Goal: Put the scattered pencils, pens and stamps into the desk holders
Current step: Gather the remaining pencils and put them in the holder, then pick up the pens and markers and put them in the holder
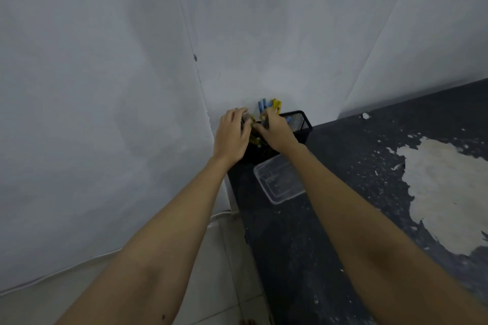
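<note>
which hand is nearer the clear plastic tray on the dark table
Right. The right hand is over the black mesh holder, just beyond the clear plastic tray; the left hand is further left, past the table edge.

Two bare forearms w/ hands: left hand (232, 134), right hand (276, 130). No sleeves in view on either arm, bare right to the frame's lower edge. No watch, rings, bracelets or gloves visible. Small dark mole-like spot on the left forearm, near the bottom of frame. Faint fine hair on the right forearm close to the wrist. Nails short as far as can be told; fingertips too small/blurred for more detail.
</note>
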